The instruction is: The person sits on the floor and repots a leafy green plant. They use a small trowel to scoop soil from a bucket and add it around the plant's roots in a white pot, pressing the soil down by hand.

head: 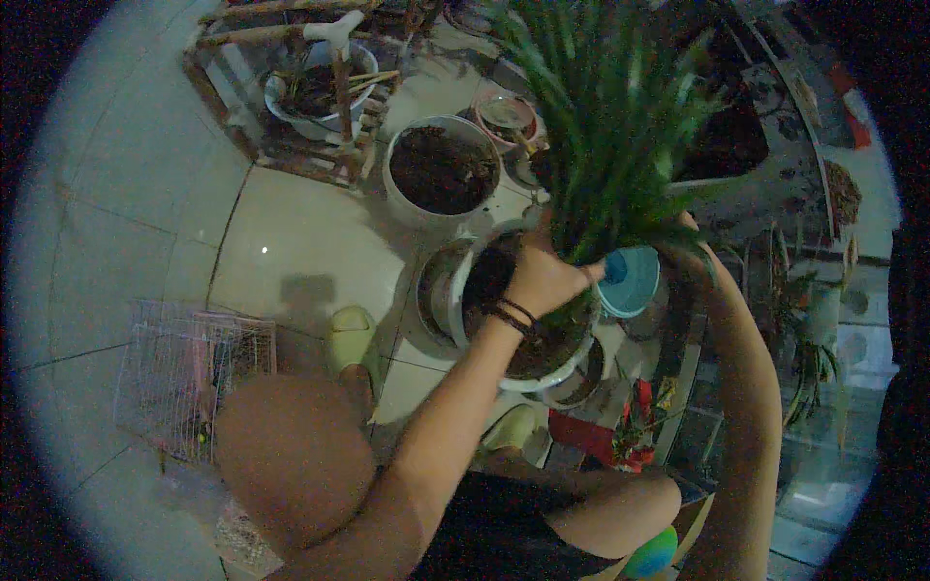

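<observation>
My left hand, with dark bands at the wrist, grips the base of a large leafy green plant above a round white pot holding dark soil. My right hand is at the right side of the foliage, mostly hidden by leaves; its grip cannot be made out. A small blue container is just below the plant's base, beside the white pot's rim. Further up and left stands a white bucket of dark soil.
A wooden rack holds a white pot at upper left. A pink pot stands near the bucket. A wire cage is at left, red planters by my foot. A large soil-filled trough lies at upper right.
</observation>
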The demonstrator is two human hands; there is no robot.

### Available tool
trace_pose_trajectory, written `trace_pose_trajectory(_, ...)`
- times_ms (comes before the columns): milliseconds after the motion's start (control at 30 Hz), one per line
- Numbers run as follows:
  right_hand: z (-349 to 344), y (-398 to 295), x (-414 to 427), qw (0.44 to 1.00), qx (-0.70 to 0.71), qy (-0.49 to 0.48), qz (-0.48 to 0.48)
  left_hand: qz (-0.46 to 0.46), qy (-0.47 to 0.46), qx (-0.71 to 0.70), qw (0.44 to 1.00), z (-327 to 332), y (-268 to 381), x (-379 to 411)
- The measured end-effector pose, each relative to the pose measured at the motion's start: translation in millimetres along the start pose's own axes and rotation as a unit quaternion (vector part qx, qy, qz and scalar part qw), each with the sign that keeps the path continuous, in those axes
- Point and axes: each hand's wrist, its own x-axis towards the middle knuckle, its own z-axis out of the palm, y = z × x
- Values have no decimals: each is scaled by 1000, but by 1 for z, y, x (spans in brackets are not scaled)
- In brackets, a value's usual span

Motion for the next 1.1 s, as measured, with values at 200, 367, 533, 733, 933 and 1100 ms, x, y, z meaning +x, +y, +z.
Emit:
trace_pose_trajectory(200,-17,-29,17,991,-73,-85,78,68,3,2,998,13,-7,12)
trace_pose_trajectory(367,-19,-58,13,986,-53,-107,115,44,31,-11,998,-1,-7,14)
trace_pose_trajectory(533,-30,-79,1,984,-14,-94,154,71,33,4,997,-2,-11,22)
trace_pose_trajectory(733,-23,-100,-27,980,49,-66,183,46,1,15,999,-1,-16,22)
trace_pose_trajectory(933,4,-115,-69,968,83,-27,237,-3,-1,-55,998,1,-8,28)
trace_pose_trajectory(1100,35,-207,-54,937,-185,-149,255,16,-20,-19,999,-1,-13,27)
